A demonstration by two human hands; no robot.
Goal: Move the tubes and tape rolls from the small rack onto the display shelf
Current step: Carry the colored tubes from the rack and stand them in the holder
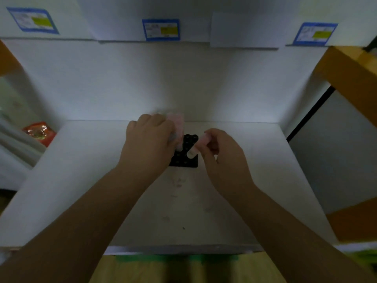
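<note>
Both my hands over the black rack [186,154]: left hand [150,144] grips pink tubes [177,127], right hand [222,154] pinches another pink tube [199,145].

The small rack [186,154] is a flat black plate dotted with rows of round holes, lying on the white display shelf [81,180] about midway across it and nearer its back wall than its front edge. Only the rack's middle and right part shows; its left side is hidden. Just above the rack's left part a pale pink tube [177,127] is held roughly upright, its lower end reaching down to the rack; it is blurred. Over the rack's right part a second pale pink tube [199,145] is tilted, its lower end slanting down and left toward the rack's holes. Whether either tube touches the rack cannot be told.
</note>
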